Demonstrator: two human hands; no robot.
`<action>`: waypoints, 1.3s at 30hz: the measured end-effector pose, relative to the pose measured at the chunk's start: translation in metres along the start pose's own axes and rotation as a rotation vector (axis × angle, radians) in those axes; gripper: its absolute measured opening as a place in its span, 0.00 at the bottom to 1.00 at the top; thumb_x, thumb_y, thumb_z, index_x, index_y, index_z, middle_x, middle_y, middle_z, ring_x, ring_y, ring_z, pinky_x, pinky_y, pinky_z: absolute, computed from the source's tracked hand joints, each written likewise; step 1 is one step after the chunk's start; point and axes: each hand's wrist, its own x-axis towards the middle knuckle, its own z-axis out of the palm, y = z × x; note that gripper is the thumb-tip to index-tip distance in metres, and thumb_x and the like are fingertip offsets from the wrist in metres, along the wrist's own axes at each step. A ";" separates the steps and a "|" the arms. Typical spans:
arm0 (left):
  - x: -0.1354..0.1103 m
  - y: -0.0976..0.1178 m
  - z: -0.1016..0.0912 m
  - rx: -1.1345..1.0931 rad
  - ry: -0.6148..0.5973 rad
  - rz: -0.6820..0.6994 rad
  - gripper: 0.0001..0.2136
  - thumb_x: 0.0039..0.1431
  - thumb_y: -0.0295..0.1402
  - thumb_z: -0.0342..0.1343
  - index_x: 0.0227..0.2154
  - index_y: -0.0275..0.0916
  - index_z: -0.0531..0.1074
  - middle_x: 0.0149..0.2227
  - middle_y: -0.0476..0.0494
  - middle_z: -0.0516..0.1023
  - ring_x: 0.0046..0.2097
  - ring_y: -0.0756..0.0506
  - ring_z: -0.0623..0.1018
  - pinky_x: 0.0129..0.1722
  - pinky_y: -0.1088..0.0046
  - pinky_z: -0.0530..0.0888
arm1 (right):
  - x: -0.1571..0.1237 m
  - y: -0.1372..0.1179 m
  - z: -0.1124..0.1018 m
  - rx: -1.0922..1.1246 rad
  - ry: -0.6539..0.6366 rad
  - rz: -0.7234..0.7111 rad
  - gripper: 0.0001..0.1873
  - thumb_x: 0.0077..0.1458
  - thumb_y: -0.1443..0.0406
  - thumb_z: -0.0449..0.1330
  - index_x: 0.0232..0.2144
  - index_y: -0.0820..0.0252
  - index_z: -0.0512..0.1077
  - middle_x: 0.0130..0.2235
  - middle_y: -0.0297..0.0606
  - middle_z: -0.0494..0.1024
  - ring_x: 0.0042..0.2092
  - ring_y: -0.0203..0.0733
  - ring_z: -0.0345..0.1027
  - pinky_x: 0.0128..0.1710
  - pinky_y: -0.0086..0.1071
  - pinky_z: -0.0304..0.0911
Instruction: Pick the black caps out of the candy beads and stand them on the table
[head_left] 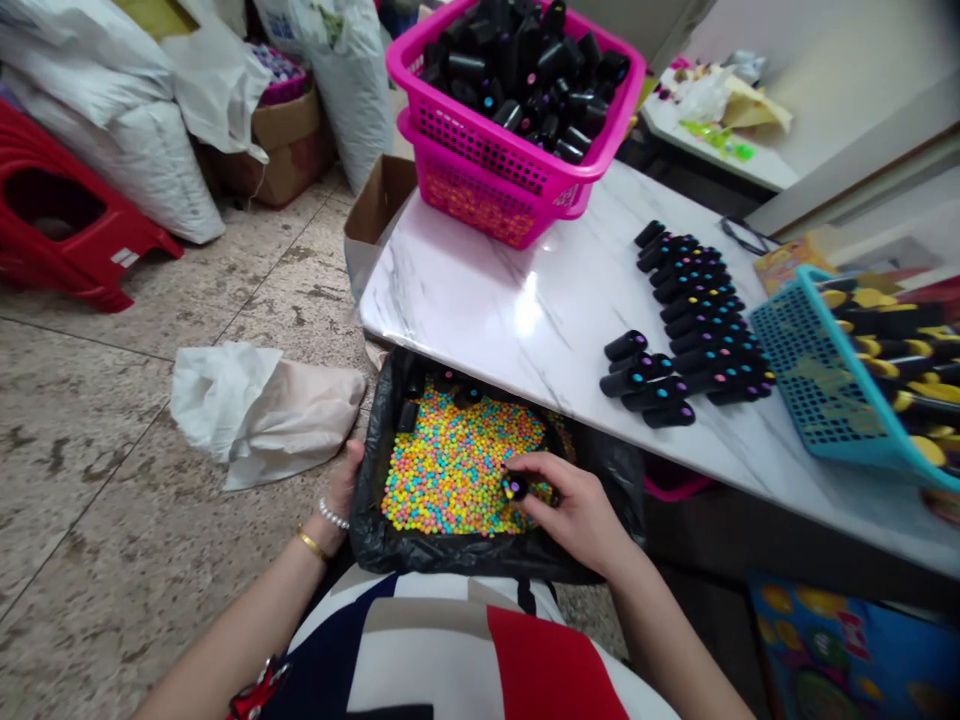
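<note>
A short black tube [516,487] lies low over a heap of small coloured caps [457,470], its open end turned up with a purple cap showing in it. The right hand [577,510] has its fingers [534,470] clamped on the tube from the side. The caps fill a black bag [390,545] resting on the person's lap. The left hand [343,485] holds the bag's left rim, thumb over the edge and fingers closed on the plastic. A few more black tubes lie at the far end of the heap.

Beyond the bag, a marble surface [525,310] carries rows of capped tubes [697,320], a pink basket [487,150] piled with tubes, and a blue basket [810,390].

The bag looks soft and brim-full. If the left hand slackens or the lap shifts, caps could likely spill over the rim onto the floor [112,480]. A cap pressed in crooked could pop loose.
</note>
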 end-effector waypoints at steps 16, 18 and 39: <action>0.007 0.008 -0.013 0.108 -0.476 -0.183 0.26 0.48 0.67 0.50 0.46 0.67 0.75 0.46 0.62 0.79 0.60 0.39 0.71 0.58 0.62 0.71 | -0.049 0.027 -0.079 0.173 0.656 0.160 0.21 0.50 0.59 0.68 0.47 0.56 0.76 0.44 0.41 0.79 0.43 0.44 0.74 0.46 0.39 0.71; 0.009 0.007 -0.015 0.095 -0.532 -0.233 0.26 0.47 0.68 0.47 0.47 0.72 0.72 0.48 0.67 0.76 0.62 0.41 0.68 0.58 0.62 0.70 | -0.053 0.046 -0.104 0.111 0.842 0.242 0.23 0.49 0.58 0.68 0.48 0.58 0.76 0.41 0.40 0.80 0.39 0.42 0.74 0.44 0.39 0.71; 0.007 0.000 -0.003 0.092 -0.196 0.006 0.27 0.46 0.58 0.62 0.39 0.40 0.81 0.40 0.38 0.83 0.55 0.32 0.76 0.58 0.51 0.69 | -0.005 -0.023 -0.027 -0.312 0.581 -0.207 0.10 0.60 0.64 0.60 0.43 0.52 0.77 0.42 0.40 0.80 0.41 0.45 0.76 0.45 0.38 0.72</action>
